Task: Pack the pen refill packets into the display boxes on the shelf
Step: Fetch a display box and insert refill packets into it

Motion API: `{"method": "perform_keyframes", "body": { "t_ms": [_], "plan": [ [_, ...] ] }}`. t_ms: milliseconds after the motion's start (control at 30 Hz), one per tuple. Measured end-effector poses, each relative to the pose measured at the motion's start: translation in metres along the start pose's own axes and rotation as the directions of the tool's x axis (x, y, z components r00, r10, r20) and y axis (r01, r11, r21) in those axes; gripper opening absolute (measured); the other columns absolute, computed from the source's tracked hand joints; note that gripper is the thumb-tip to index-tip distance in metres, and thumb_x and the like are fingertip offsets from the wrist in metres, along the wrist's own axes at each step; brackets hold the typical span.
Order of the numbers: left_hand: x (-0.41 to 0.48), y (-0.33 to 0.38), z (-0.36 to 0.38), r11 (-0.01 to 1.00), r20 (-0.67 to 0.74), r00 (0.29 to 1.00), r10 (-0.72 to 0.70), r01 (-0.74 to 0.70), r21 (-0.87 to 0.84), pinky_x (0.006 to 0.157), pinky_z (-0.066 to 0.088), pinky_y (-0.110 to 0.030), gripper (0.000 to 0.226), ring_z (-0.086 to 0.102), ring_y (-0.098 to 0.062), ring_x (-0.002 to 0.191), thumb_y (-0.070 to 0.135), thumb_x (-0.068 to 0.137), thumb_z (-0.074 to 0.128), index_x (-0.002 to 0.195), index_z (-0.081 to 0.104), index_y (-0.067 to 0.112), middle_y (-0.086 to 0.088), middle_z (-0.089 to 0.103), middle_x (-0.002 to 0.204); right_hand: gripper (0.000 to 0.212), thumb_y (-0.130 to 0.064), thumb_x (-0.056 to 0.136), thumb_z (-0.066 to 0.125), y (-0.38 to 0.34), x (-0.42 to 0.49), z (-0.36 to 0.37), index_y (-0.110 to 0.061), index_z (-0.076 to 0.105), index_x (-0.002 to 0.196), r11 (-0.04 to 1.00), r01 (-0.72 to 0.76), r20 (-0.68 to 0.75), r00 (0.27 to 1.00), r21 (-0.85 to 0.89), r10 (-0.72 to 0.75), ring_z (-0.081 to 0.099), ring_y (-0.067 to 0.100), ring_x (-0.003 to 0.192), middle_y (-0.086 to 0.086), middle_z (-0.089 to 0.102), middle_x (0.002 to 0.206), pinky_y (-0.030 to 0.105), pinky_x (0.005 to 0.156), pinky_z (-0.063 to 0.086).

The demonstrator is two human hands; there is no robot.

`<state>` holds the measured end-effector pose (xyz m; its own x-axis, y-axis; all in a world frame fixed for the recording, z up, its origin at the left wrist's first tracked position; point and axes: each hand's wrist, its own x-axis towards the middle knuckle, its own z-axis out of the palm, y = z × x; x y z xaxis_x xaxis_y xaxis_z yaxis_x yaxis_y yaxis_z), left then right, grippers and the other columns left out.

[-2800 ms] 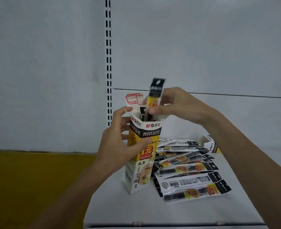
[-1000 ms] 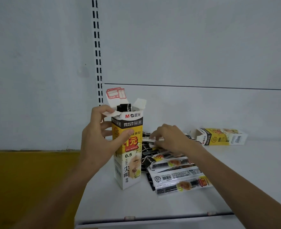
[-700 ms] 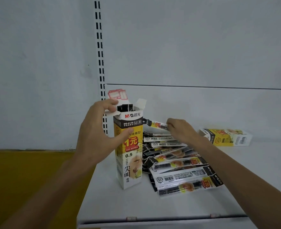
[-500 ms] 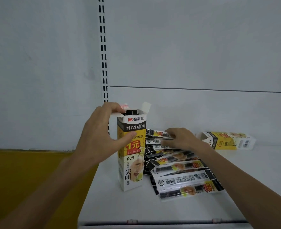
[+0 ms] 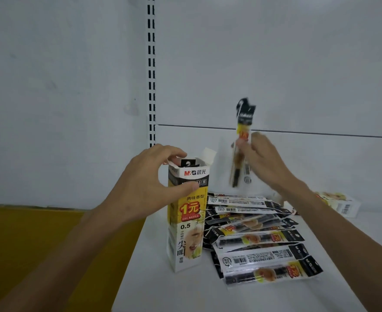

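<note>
Lifted packet (image 5: 244, 120) blurred, upright box (image 5: 186, 221) gripped, far box (image 5: 343, 204) part-hidden

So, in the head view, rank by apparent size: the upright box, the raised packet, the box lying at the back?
1. upright box
2. raised packet, blurred
3. lying box, farther off and partly behind the arm, so unsure
</note>
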<state>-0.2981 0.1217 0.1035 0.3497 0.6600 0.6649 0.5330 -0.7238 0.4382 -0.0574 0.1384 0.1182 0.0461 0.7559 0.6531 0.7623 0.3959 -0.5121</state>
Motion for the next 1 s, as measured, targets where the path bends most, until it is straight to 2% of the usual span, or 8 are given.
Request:
{"method": "perform_keyframes", "body": {
  "t_ms": [100,167,267,367,500,633,833,1000],
  "plan": [
    [0.004,0.004,-0.004,0.999,0.01,1.0,-0.026,0.026,0.025,0.087,0.046,-0.029,0.047,0.052,-0.005,0.096,0.047,0.065,0.073,0.107,0.058,0.032,0.02,0.056,0.094,0.029,-0.032,0.099,0.038,-0.028,0.01,-0.015,-0.014,0.061,0.097,0.988,0.056,-0.129,0.991,0.143,-0.038,0.051,-0.007,0.06,-0.004,0.059,0.076,0.008,0.055,0.037],
    [0.005,0.005,-0.004,0.998,0.022,0.999,-0.039,0.038,0.044,0.087,0.047,-0.033,0.046,0.052,-0.007,0.096,0.042,0.067,0.073,0.109,0.06,0.028,0.017,0.055,0.094,0.017,-0.031,0.098,0.041,-0.041,0.016,-0.022,-0.027,0.058,0.098,0.948,0.083,-0.142,0.989,0.308,-0.04,0.053,0.004,0.064,-0.003,0.059,0.075,0.017,0.06,0.043],
    [0.006,0.004,-0.003,0.997,0.042,0.999,-0.023,0.02,0.07,0.082,0.047,-0.031,0.039,0.051,-0.006,0.094,0.044,0.067,0.071,0.103,0.064,0.029,0.013,0.056,0.096,0.013,-0.021,0.096,0.047,-0.059,0.022,-0.028,-0.012,0.056,0.102,0.895,0.161,-0.221,0.973,0.416,-0.073,0.054,0.01,0.063,-0.002,0.056,0.075,0.02,0.051,0.043],
    [0.002,0.003,0.003,0.992,0.049,0.999,0.014,-0.02,0.127,0.079,0.042,-0.022,0.039,0.045,-0.004,0.096,0.049,0.07,0.068,0.104,0.063,0.029,0.018,0.055,0.102,0.006,-0.017,0.093,0.051,-0.073,0.023,-0.029,-0.012,0.053,0.095,0.836,0.243,-0.245,0.96,0.492,-0.135,0.062,0.018,0.076,-0.003,0.062,0.078,0.026,0.057,0.051],
    [-0.002,0.007,0.005,0.991,0.037,0.999,0.038,-0.042,0.129,0.076,0.031,-0.009,0.038,0.039,-0.001,0.1,0.048,0.073,0.067,0.107,0.061,0.032,0.026,0.051,0.097,0.006,-0.008,0.092,0.049,-0.08,0.023,-0.028,-0.013,0.053,0.094,0.773,0.208,-0.176,0.976,0.6,-0.126,0.065,0.016,0.078,0.0,0.064,0.084,0.033,0.07,0.056],
    [-0.002,0.009,0.0,0.996,0.099,0.995,0.001,-0.009,0.086,0.081,0.035,-0.02,0.031,0.038,0.0,0.104,0.039,0.075,0.068,0.104,0.061,0.033,0.022,0.056,0.1,0.012,-0.003,0.093,0.049,-0.084,0.02,-0.025,-0.012,0.056,0.093,0.749,0.165,-0.116,0.986,0.642,-0.118,0.066,0.008,0.075,-0.002,0.065,0.086,0.025,0.066,0.054],
    [-0.003,0.015,-0.004,0.996,0.161,0.987,0.008,0.006,-0.089,0.083,0.035,-0.015,0.025,0.041,0.001,0.103,0.034,0.071,0.072,0.085,0.054,0.044,0.029,0.056,0.093,0.012,0.002,0.089,0.053,-0.082,0.015,-0.008,-0.008,0.059,0.093,0.777,0.066,0.052,0.991,0.626,-0.127,0.067,0.01,0.069,0.001,0.067,0.085,0.025,0.065,0.055],
    [-0.003,0.013,-0.005,0.975,0.171,0.985,0.014,0.024,-0.22,0.085,0.039,-0.011,0.028,0.048,0.007,0.104,0.025,0.07,0.074,0.087,0.056,0.038,0.026,0.062,0.093,0.016,0.004,0.083,0.06,-0.073,0.01,0.001,-0.011,0.063,0.086,0.83,-0.005,0.215,0.967,0.557,-0.138,0.065,0.011,0.072,-0.001,0.068,0.08,0.028,0.07,0.054]
  ]
}}
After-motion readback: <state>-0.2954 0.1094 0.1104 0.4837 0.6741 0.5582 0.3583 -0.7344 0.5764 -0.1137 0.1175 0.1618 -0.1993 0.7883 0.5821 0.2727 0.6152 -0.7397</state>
